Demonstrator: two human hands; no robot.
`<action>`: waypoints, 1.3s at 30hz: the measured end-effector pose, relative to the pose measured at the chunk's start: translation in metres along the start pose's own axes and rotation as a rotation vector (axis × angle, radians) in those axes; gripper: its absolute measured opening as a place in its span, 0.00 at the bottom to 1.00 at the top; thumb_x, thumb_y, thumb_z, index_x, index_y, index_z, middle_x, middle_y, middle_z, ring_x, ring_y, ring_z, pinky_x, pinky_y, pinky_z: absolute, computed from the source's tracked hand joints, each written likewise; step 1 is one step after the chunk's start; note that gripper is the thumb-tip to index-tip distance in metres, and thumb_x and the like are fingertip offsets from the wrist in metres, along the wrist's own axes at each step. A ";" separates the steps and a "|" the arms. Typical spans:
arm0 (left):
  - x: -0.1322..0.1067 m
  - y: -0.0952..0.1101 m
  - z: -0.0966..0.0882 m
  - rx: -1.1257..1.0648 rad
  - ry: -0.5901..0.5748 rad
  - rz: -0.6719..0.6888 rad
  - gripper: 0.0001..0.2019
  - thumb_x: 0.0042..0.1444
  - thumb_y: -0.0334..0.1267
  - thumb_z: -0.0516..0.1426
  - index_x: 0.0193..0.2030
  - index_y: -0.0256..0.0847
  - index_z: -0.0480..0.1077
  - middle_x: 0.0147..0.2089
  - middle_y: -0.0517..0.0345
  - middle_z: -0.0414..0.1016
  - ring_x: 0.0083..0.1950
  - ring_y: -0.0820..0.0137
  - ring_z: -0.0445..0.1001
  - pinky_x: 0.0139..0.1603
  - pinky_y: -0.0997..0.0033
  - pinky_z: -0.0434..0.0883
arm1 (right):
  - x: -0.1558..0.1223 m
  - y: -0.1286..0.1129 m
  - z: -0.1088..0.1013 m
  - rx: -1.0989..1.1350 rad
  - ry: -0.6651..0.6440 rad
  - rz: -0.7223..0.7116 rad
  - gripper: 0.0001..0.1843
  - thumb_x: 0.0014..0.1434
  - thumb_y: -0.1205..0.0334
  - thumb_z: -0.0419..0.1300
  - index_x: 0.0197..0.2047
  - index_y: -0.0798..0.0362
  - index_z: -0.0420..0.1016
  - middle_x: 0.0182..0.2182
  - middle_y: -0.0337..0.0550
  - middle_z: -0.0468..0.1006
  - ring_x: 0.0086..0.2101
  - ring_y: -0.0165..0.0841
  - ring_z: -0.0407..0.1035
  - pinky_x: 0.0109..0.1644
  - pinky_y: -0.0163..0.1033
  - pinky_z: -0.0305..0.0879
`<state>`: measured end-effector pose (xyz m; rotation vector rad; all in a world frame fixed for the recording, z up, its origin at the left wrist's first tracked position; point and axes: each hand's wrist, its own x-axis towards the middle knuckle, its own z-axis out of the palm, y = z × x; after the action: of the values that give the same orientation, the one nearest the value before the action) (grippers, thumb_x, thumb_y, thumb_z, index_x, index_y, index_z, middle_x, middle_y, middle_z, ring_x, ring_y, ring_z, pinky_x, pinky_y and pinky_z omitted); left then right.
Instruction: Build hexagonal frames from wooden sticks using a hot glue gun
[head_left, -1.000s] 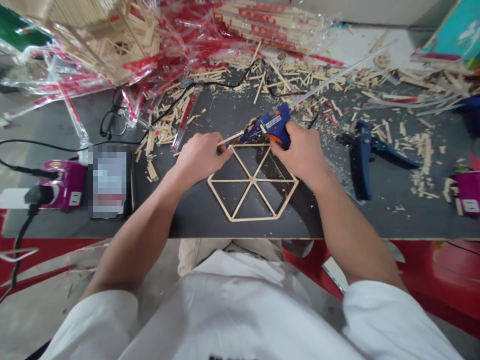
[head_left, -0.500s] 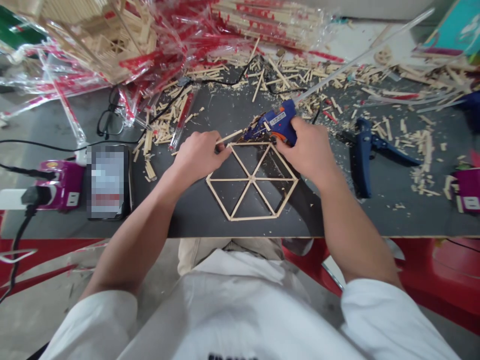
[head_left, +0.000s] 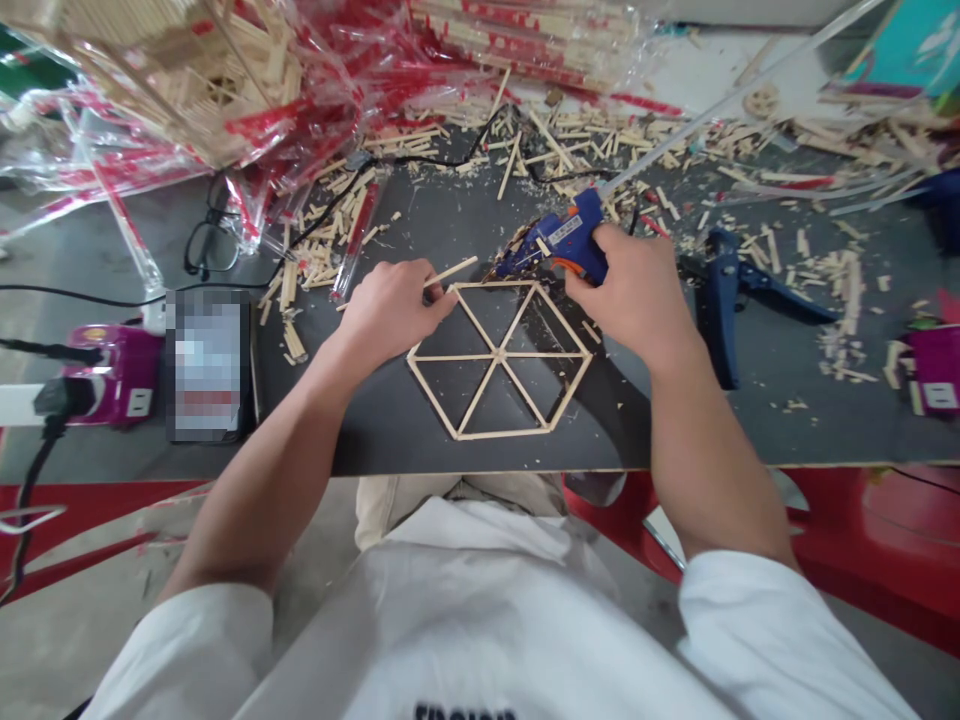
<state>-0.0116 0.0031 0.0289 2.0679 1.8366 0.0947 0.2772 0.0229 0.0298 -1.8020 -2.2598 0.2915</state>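
Note:
A hexagon frame of thin wooden sticks (head_left: 498,357), with spokes meeting at its middle, lies flat on the black tabletop (head_left: 390,420). My left hand (head_left: 391,308) is closed in a pinch on a short wooden stick (head_left: 452,271) at the frame's upper left corner. My right hand (head_left: 639,290) grips a blue glue gun (head_left: 561,243) whose nozzle points left, just beyond the frame's top edge. A clear glue rod sticks out of the gun toward the upper right.
A second blue glue gun (head_left: 724,296) lies right of my hand. Cut stick scraps (head_left: 570,150) litter the far side. Red-and-clear stick wrappers (head_left: 247,90) pile at the back left, with glasses (head_left: 214,245), a phone (head_left: 208,362) and a purple device (head_left: 120,372) at left.
My right hand has shifted the glue gun a little up and to the right, off the frame's top edge. My left hand keeps its pinch on the stick.

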 end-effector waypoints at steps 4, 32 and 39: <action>0.000 -0.001 0.001 0.006 0.014 0.008 0.17 0.66 0.55 0.58 0.40 0.43 0.78 0.33 0.52 0.77 0.37 0.60 0.75 0.43 0.61 0.69 | -0.001 0.005 -0.002 -0.030 0.006 -0.006 0.13 0.71 0.50 0.63 0.46 0.51 0.70 0.37 0.47 0.78 0.44 0.48 0.78 0.56 0.54 0.72; 0.002 -0.004 0.005 -0.041 0.051 0.014 0.17 0.65 0.57 0.60 0.37 0.45 0.76 0.31 0.54 0.76 0.34 0.61 0.72 0.38 0.63 0.64 | -0.007 0.026 -0.037 -0.117 -0.008 0.087 0.08 0.64 0.61 0.64 0.38 0.48 0.67 0.31 0.45 0.74 0.41 0.48 0.76 0.61 0.57 0.66; 0.001 -0.002 0.004 -0.012 0.035 0.008 0.18 0.66 0.57 0.58 0.38 0.45 0.76 0.31 0.54 0.77 0.35 0.60 0.73 0.39 0.61 0.66 | -0.007 0.034 -0.039 -0.017 -0.007 0.087 0.14 0.63 0.55 0.67 0.34 0.46 0.65 0.29 0.45 0.71 0.45 0.52 0.75 0.62 0.59 0.65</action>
<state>-0.0124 0.0035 0.0246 2.0776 1.8439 0.1440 0.3221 0.0240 0.0566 -1.9140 -2.1986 0.2960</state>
